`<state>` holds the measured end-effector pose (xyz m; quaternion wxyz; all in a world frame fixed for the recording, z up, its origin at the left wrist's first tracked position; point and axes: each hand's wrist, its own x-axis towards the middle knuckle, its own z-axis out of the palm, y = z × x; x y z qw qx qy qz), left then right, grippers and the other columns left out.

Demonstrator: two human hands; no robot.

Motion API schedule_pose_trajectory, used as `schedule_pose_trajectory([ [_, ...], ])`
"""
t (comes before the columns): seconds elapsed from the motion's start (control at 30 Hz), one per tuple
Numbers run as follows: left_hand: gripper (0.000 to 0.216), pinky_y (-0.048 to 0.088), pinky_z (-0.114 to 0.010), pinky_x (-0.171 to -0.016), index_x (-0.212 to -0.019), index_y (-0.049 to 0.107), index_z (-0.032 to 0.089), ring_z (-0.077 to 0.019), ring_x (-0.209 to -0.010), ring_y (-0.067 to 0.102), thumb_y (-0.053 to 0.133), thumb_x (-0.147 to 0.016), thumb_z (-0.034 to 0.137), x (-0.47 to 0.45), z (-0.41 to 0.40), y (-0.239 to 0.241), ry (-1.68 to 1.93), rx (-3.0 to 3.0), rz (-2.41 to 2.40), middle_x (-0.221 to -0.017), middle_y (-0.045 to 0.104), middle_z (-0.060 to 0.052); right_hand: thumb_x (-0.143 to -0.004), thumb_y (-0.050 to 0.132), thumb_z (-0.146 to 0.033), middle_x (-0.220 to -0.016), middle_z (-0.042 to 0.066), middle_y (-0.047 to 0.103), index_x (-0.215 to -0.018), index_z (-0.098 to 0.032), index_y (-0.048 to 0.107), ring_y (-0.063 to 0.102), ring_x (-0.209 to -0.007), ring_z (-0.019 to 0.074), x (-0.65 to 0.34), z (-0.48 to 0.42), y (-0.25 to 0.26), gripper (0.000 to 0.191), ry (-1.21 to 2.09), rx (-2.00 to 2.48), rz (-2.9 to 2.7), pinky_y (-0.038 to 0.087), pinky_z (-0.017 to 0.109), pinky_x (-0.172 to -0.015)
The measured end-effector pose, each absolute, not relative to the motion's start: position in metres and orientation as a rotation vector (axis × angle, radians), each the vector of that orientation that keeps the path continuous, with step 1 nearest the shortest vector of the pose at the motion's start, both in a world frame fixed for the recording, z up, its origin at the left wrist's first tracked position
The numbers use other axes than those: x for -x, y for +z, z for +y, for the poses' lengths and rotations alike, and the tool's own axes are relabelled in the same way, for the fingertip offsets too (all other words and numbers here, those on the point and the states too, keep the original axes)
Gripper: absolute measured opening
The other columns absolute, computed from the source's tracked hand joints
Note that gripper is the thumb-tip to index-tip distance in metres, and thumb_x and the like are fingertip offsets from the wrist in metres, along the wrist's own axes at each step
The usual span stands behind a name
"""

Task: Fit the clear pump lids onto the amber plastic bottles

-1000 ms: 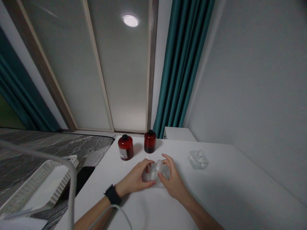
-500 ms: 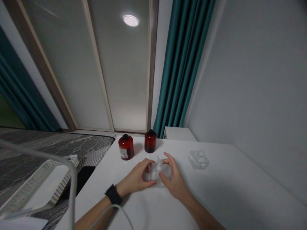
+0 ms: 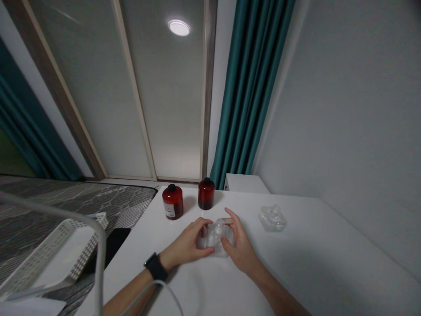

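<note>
In the middle of the table, a clear crumpled plastic bag (image 3: 215, 239) lies between my two hands, with a bunched, knot-like lump on top. My left hand (image 3: 190, 239), a black watch (image 3: 155, 267) on its wrist, grips the bag's left side between thumb and fingers. From the right, my right hand (image 3: 240, 245) holds it, the thumb by the lump and the index finger raised. The fingers partly cover the bag's sides. A similar bundle of clear plastic (image 3: 272, 218) lies apart to the right.
Two dark red bottles with black caps, one labelled (image 3: 173, 202) and the other plain (image 3: 206, 195), stand at the table's back left. A white perforated basket (image 3: 54, 254) sits beyond the left edge. A pale cable (image 3: 98, 259) curves across the lower left.
The pointed tip that stuck up from the bag's lump has been folded down and no longer shows. My right thumb has shifted slightly; my left hand stays in place.
</note>
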<state>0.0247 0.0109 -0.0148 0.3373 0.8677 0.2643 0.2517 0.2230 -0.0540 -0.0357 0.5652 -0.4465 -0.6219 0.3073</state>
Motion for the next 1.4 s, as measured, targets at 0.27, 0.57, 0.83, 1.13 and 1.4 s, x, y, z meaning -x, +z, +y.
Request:
schedule_pose_trajectory([
  [0.27, 0.059, 0.049, -0.038, -0.085, -0.129, 0.046, 0.022, -0.0216, -0.091, 0.057, 0.073, -0.077, 0.028, -0.0247, 0.0109, -0.0154, 0.661, -2.269, 0.686, -0.109, 0.058, -0.006, -0.087, 0.058, -0.020, -0.114, 0.006, 0.061, -0.147, -0.027, 0.030, 0.060, -0.109, 0.0222, -0.2206, -0.0545, -0.0338, 0.067, 0.711, 1.050, -1.484, 0.042, 0.042, -0.103],
  [0.57, 0.056, 0.049, -0.037, -0.084, -0.127, 0.046, 0.021, -0.0209, -0.089, 0.057, 0.072, -0.078, 0.029, -0.0249, 0.0102, -0.0137, 0.666, -2.264, 0.670, -0.108, 0.057, -0.006, -0.085, 0.060, -0.018, -0.108, 0.004, 0.063, -0.145, -0.026, 0.037, 0.062, -0.104, 0.0209, -0.2215, -0.0564, -0.0312, 0.065, 0.705, 1.068, -1.472, 0.045, 0.039, -0.101],
  [0.83, 0.056, 0.049, -0.037, -0.085, -0.126, 0.046, 0.021, -0.0210, -0.089, 0.057, 0.073, -0.078, 0.029, -0.0252, 0.0109, -0.0137, 0.661, -2.266, 0.675, -0.110, 0.057, -0.006, -0.083, 0.061, -0.018, -0.112, 0.006, 0.063, -0.146, -0.026, 0.036, 0.060, -0.107, 0.0223, -0.2207, -0.0572, -0.0293, 0.067, 0.712, 1.078, -1.471, 0.042, 0.042, -0.103],
  [1.13, 0.057, 0.049, -0.038, -0.085, -0.128, 0.046, 0.021, -0.0213, -0.090, 0.058, 0.072, -0.078, 0.028, -0.0254, 0.0103, -0.0118, 0.650, -2.275, 0.688, -0.110, 0.057, -0.007, -0.084, 0.060, -0.018, -0.112, 0.005, 0.060, -0.147, -0.026, 0.034, 0.058, -0.110, 0.0221, -0.2219, -0.0566, -0.0319, 0.069, 0.710, 1.101, -1.467, 0.040, 0.041, -0.105],
  [1.4, 0.058, 0.048, -0.038, -0.086, -0.128, 0.046, 0.021, -0.0212, -0.090, 0.057, 0.073, -0.077, 0.026, -0.0258, 0.0108, -0.0122, 0.642, -2.274, 0.696, -0.110, 0.056, -0.006, -0.084, 0.057, -0.016, -0.111, 0.005, 0.058, -0.145, -0.027, 0.035, 0.057, -0.109, 0.0212, -0.2231, -0.0564, -0.0308, 0.066, 0.728, 1.100, -1.504, 0.038, 0.040, -0.106],
])
